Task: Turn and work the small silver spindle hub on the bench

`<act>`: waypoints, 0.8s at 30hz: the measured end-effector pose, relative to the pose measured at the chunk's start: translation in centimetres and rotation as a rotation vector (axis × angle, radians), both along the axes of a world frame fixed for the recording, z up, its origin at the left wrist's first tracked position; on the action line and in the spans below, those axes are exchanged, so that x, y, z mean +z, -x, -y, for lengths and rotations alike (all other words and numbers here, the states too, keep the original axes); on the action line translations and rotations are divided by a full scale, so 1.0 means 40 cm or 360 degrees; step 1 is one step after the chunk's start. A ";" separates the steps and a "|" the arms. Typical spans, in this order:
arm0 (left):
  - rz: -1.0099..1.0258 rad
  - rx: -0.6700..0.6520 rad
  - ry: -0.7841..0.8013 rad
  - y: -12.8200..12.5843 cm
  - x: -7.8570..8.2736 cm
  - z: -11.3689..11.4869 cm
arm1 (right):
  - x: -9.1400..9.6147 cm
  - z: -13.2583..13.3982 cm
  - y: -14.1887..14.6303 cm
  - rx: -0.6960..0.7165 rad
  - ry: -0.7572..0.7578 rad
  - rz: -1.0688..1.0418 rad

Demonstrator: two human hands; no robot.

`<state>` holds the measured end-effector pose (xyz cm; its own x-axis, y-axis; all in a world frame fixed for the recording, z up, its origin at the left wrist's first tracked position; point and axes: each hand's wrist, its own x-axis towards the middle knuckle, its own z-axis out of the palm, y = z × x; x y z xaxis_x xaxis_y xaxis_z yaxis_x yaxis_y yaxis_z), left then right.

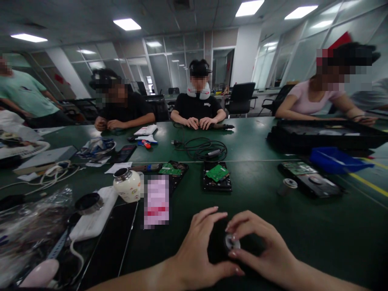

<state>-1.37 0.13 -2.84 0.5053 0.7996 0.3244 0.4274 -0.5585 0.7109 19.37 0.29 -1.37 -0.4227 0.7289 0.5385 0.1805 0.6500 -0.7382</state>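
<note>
Far fwd: lit ceiling (188, 24) & glass partitions (157, 70). Green bench (257, 147) below & ahead; at least 4 other ppl (197, 107) past it. 1 blk tray (303, 139) well fwd-R. L hand (198, 244): open, fingers curved, thumb apart. R hand (263, 242) just beside it, thumb & fingertips closed in a pinch. 3 dark drive units (217, 187): 1 fwd of L hand, 1 straight ahead, 1 fwd-R of R hand. 1 cream bottle (129, 186) fwd-L of L hand. 1 metal cyl. (287, 187) fwd-R of R hand. 1 small round metal part (232, 243), gripped by R hand, btwn both hands.
</note>
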 end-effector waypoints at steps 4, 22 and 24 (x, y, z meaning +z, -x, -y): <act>0.0103 0.0113 -0.0192 -0.002 0.023 0.003 | -0.029 -0.006 -0.023 -0.0058 0.0063 0.0180; 0.0044 -0.0036 0.0217 -0.020 0.084 -0.033 | -0.024 -0.005 -0.013 0.0251 0.0176 0.0762; 0.0090 -0.0031 0.0127 -0.020 0.088 -0.036 | -0.025 -0.005 -0.012 0.0234 0.0176 0.0798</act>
<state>-0.57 1.57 0.68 0.5036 0.8143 0.2886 0.3748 -0.5069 0.7763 19.85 0.49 -2.39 -0.7104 0.6836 0.1676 0.4416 0.6183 -0.6501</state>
